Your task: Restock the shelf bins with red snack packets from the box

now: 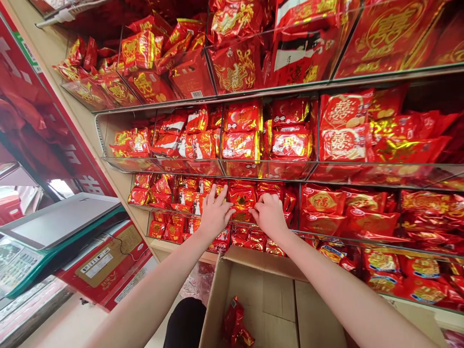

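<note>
A red foil snack packet [242,195] with gold print stands upright in a lower shelf compartment, between my two hands. My left hand [214,212] is at its left side, fingers apart and stretched toward the shelf, the thumb near the packet's lower left edge. At the packet's lower right edge, my right hand [271,214] has its fingers curled in a pinch; the fingertips are partly hidden. Below my hands is an open cardboard box [277,290], with a few red wrapped packets [237,323] lying at its bottom.
Shelves with clear plastic fronts [268,169] hold several rows of red and gold packets, such as the larger ones [344,142] at right. At left, a weighing scale [60,217] with a metal plate stands above a red carton [108,261]. My dark-clothed knee [186,321] is beside the box.
</note>
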`<state>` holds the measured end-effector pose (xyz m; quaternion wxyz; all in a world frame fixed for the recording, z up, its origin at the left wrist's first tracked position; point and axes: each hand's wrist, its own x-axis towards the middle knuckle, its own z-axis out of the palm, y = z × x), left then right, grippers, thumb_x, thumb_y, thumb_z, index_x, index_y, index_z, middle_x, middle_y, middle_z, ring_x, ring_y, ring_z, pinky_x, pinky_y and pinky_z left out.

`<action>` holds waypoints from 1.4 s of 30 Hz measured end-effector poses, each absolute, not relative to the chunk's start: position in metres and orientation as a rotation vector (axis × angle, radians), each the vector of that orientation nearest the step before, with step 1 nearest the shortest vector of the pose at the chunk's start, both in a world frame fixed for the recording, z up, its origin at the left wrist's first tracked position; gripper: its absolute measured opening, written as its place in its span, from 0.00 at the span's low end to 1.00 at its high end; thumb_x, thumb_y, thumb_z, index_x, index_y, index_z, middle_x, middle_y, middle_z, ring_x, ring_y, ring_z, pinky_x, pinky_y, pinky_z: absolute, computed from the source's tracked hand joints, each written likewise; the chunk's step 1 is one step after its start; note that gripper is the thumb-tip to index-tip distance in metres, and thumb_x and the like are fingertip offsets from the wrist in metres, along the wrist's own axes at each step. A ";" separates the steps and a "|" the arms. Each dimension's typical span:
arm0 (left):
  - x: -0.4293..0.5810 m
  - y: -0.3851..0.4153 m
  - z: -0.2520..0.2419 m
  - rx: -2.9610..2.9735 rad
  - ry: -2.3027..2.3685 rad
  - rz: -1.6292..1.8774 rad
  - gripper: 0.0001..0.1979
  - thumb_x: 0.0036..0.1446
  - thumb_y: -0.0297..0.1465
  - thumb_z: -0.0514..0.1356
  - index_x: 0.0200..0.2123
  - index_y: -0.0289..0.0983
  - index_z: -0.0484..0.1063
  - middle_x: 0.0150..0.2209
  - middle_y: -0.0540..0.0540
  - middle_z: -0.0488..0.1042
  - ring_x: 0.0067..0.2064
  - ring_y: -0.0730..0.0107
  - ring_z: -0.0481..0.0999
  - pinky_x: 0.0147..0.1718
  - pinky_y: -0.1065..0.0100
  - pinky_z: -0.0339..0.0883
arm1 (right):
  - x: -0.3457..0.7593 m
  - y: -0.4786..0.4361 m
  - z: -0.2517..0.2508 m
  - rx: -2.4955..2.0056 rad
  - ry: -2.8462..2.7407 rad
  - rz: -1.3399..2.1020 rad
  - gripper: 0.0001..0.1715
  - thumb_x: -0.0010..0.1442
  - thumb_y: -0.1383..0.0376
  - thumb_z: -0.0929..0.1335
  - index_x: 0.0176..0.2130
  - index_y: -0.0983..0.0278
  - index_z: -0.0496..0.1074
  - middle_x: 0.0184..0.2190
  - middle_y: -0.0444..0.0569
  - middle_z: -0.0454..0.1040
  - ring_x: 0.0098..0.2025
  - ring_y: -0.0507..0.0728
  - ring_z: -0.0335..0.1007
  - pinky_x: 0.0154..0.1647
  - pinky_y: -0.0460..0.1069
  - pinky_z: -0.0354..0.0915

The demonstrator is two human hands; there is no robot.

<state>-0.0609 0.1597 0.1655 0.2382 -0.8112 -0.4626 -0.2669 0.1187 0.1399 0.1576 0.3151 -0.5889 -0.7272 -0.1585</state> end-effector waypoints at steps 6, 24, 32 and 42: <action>-0.053 0.156 0.166 -2.153 -1.353 -0.715 0.11 0.53 0.36 0.54 0.37 0.41 0.72 0.60 0.49 0.54 0.61 0.45 0.42 0.51 0.47 0.51 | 0.109 0.140 0.160 -1.624 -1.826 -0.399 0.12 0.52 0.60 0.65 0.24 0.65 0.72 0.32 0.54 0.64 0.37 0.62 0.54 0.32 0.54 0.53; -0.055 0.150 0.146 -2.152 -1.389 -0.500 0.23 0.59 0.31 0.42 0.58 0.39 0.50 0.62 0.54 0.44 0.62 0.49 0.34 0.54 0.46 0.45 | 0.105 0.145 0.158 -1.519 -1.828 -0.498 0.16 0.54 0.64 0.65 0.45 0.63 0.66 0.46 0.55 0.63 0.43 0.64 0.55 0.39 0.56 0.56; -0.048 0.146 0.149 -2.137 -1.381 -0.486 0.24 0.58 0.31 0.42 0.58 0.35 0.50 0.63 0.50 0.43 0.62 0.51 0.33 0.55 0.47 0.45 | 0.112 0.145 0.159 -1.426 -1.847 -0.398 0.16 0.56 0.63 0.62 0.45 0.64 0.66 0.45 0.53 0.63 0.44 0.60 0.56 0.43 0.53 0.59; -0.045 0.145 0.153 -2.170 -1.391 -0.588 0.25 0.56 0.33 0.48 0.58 0.38 0.51 0.63 0.46 0.43 0.62 0.51 0.36 0.55 0.49 0.46 | 0.130 0.130 0.164 -1.303 -1.826 -0.332 0.15 0.56 0.68 0.61 0.44 0.68 0.66 0.44 0.56 0.63 0.46 0.60 0.57 0.46 0.54 0.58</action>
